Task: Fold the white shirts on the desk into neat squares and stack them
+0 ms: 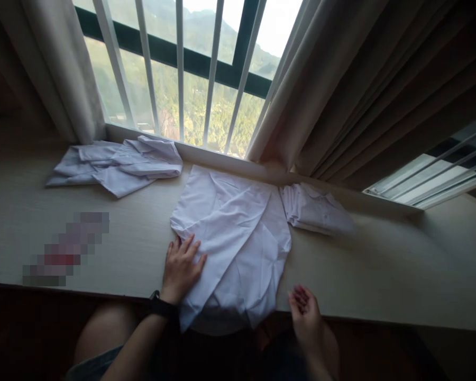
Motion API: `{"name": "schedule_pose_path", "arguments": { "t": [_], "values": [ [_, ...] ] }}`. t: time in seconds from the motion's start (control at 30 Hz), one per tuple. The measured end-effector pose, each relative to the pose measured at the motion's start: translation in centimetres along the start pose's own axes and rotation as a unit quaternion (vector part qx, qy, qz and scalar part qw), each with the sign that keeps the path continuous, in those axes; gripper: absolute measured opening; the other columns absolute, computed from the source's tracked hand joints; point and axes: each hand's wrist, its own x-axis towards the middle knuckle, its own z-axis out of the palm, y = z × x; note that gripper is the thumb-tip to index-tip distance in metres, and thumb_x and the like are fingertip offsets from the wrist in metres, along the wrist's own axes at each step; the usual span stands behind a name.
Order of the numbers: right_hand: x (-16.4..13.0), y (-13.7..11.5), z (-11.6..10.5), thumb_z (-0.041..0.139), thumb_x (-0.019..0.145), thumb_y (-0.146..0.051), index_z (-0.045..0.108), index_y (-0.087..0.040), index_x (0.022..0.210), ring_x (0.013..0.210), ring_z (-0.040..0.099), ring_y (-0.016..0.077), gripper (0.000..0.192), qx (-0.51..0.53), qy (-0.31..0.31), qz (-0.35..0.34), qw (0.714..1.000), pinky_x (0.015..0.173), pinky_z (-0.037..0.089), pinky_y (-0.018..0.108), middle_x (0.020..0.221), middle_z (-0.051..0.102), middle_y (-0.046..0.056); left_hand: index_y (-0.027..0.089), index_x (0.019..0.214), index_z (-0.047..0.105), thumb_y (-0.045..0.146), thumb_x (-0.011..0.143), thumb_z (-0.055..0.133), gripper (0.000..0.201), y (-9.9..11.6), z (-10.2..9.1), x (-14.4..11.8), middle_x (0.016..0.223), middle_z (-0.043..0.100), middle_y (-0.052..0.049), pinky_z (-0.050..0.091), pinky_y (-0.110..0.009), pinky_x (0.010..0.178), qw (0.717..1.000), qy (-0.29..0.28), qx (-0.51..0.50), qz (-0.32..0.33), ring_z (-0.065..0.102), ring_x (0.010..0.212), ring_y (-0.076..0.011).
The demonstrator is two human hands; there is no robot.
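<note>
Where left fingers (192,249) rest (spread), white garment (232,227)

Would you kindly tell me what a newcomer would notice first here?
Probably the bright, barred window at the top. Next, the white garment spread at centre, the left hand resting on its left side. Left of the garment lies a rumpled white cloth; right of it, a folded white bundle.

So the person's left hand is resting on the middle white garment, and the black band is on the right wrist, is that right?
Not quite: the head view shows the black band on the left wrist. The left hand does rest on the middle white garment.
</note>
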Motion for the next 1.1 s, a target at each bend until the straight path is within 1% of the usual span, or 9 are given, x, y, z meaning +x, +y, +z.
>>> {"name": "schedule_pose_path", "arguments": {
  "t": [0.13, 0.27, 0.43, 0.53, 0.63, 0.7, 0.8, 0.97, 1.1],
  "values": [
    [-4.3, -2.3, 0.0, 0.065, 0.077, -0.059, 0.054, -0.019, 0.125, 0.100, 0.069, 0.0284, 0.063, 0.004, -0.046, 0.018, 0.999, 0.081, 0.056, 0.037, 0.116, 0.069, 0.017, 0.015, 0.129, 0.060, 0.037, 0.088, 0.056, 0.047, 0.9, -1.1, -1.6, 0.149, 0.046, -0.018, 0.037, -0.050, 0.115, 0.992, 0.053, -0.107, -0.041, 0.043, 0.139, -0.0327],
    [-6.1, -5.0, 1.1, 0.062, 0.077, -0.063, 0.056, -0.018, 0.123, 0.084, 0.071, 0.0264, 0.064, -0.062, -0.064, 0.033, 0.996, 0.074, 0.054, 0.034, 0.103, 0.072, 0.013, 0.015, 0.130, 0.056, 0.041, 0.086, 0.060, 0.052, 2.9, -2.7, -7.2, 0.132, 0.057, -0.017, 0.053, -0.041, 0.098, 0.960, 0.107, -0.203, -0.160, 0.059, 0.119, -0.0273],
    [-6.4, -6.0, 2.8, 0.066, 0.075, -0.047, 0.059, -0.019, 0.117, 0.082, 0.069, 0.0266, 0.052, -0.144, -0.055, 0.023, 0.988, 0.073, 0.050, 0.032, 0.087, 0.071, 0.007, 0.017, 0.133, 0.051, 0.048, 0.081, 0.064, 0.063, 5.0, -3.7, -12.8, 0.114, 0.066, -0.012, 0.053, -0.040, 0.091, 0.939, 0.091, -0.188, -0.273, 0.066, 0.101, -0.0259],
    [-6.3, -5.4, 2.6, 0.063, 0.075, -0.039, 0.065, -0.019, 0.106, 0.082, 0.068, 0.0250, 0.037, -0.125, -0.076, 0.027, 0.989, 0.075, 0.049, 0.031, 0.085, 0.071, 0.006, 0.019, 0.130, 0.051, 0.051, 0.077, 0.068, 0.063, 4.9, -4.0, -13.6, 0.101, 0.070, -0.008, 0.053, -0.038, 0.084, 0.933, 0.023, -0.172, -0.315, 0.068, 0.092, -0.0256],
    [-6.7, -4.1, 1.5, 0.062, 0.075, -0.040, 0.068, -0.019, 0.093, 0.080, 0.068, 0.0246, 0.028, -0.087, -0.074, 0.031, 0.993, 0.075, 0.050, 0.032, 0.085, 0.073, 0.007, 0.022, 0.104, 0.061, 0.046, 0.076, 0.066, 0.037, 3.7, -4.0, -13.8, 0.091, 0.071, -0.005, 0.051, -0.036, 0.080, 0.932, -0.046, -0.166, -0.320, 0.068, 0.087, -0.0260],
    [-7.1, -3.0, 0.7, 0.060, 0.077, -0.044, 0.068, -0.020, 0.086, 0.080, 0.069, 0.0251, 0.027, -0.069, -0.060, 0.039, 0.995, 0.073, 0.050, 0.032, 0.084, 0.074, 0.008, 0.021, 0.093, 0.062, 0.042, 0.077, 0.061, 0.026, 2.7, -3.9, -14.1, 0.090, 0.072, -0.006, 0.050, -0.035, 0.080, 0.932, -0.043, -0.177, -0.312, 0.068, 0.088, -0.0255],
    [-7.7, -1.5, -0.1, 0.054, 0.081, -0.051, 0.065, -0.022, 0.080, 0.078, 0.069, 0.0257, 0.031, -0.048, -0.048, 0.047, 0.997, 0.067, 0.050, 0.032, 0.080, 0.074, 0.008, 0.019, 0.097, 0.061, 0.042, 0.077, 0.059, 0.030, 2.0, -3.6, -14.3, 0.094, 0.071, -0.007, 0.052, -0.035, 0.080, 0.924, -0.008, -0.216, -0.316, 0.067, 0.088, -0.0245],
    [-7.8, -0.1, -0.1, 0.050, 0.082, -0.061, 0.060, -0.024, 0.079, 0.073, 0.069, 0.0264, 0.038, -0.035, -0.081, 0.046, 0.995, 0.063, 0.050, 0.032, 0.073, 0.072, 0.007, 0.018, 0.093, 0.060, 0.050, 0.072, 0.066, 0.039, 2.6, -3.3, -14.1, 0.088, 0.070, -0.008, 0.055, -0.036, 0.075, 0.903, -0.019, -0.256, -0.344, 0.067, 0.084, -0.0249],
    [-8.2, 0.4, 0.1, 0.052, 0.080, -0.065, 0.056, -0.023, 0.082, 0.074, 0.069, 0.0256, 0.042, 0.000, -0.058, 0.060, 0.997, 0.065, 0.051, 0.032, 0.078, 0.072, 0.008, 0.018, 0.091, 0.058, 0.044, 0.072, 0.066, 0.034, 2.7, -3.4, -13.9, 0.083, 0.069, -0.006, 0.055, -0.035, 0.073, 0.893, -0.018, -0.270, -0.359, 0.068, 0.080, -0.0233]
  ]
}}
